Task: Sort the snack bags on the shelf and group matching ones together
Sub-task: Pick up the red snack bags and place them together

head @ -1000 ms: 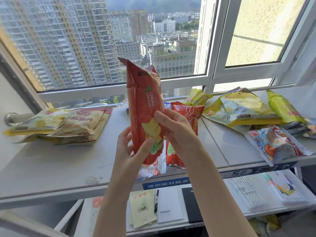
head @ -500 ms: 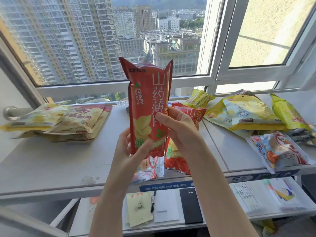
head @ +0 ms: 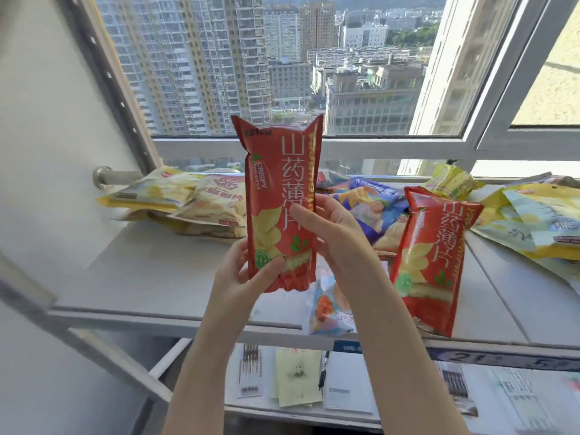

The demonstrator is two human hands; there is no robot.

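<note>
Both hands hold the red yam-chip bag point(head: 280, 211) upright above the shelf point(head: 150, 277): left hand point(head: 241, 274) pinching its bottom, right hand point(head: 329, 230) curled round its side. Best lay it flat beside the matching red bag point(head: 434, 262), labels up.

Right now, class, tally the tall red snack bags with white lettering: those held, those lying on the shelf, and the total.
Held red bag: 1
Shelved red bag: 1
Total: 2
</note>
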